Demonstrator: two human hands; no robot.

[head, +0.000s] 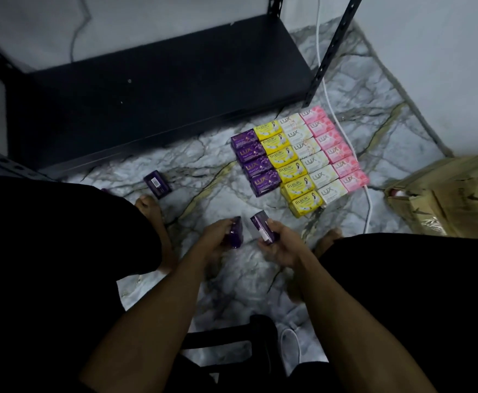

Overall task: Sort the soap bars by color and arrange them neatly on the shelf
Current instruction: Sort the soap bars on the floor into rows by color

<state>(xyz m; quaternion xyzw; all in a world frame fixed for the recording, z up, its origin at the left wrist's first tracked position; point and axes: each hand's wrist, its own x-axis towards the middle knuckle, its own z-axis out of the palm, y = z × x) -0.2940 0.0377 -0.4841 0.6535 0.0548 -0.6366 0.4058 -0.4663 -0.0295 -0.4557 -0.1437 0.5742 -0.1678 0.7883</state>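
My left hand (pixel 218 232) grips a purple soap bar (pixel 236 232) just above the marble floor. My right hand (pixel 279 245) holds a second purple soap bar (pixel 263 226) beside it. On the floor ahead, soap bars lie in colour columns: purple (pixel 256 163), yellow (pixel 286 167), white (pixel 313 154) and pink (pixel 335 148). One more purple bar (pixel 157 184) lies alone near my left foot. The black shelf board (pixel 158 92) stands bare beyond the rows.
A shelf upright (pixel 328 52) rises at the board's right corner, with a white cable (pixel 334 109) running along the floor past the pink column. A cardboard box (pixel 448 194) sits at the right. My knees frame the floor on both sides.
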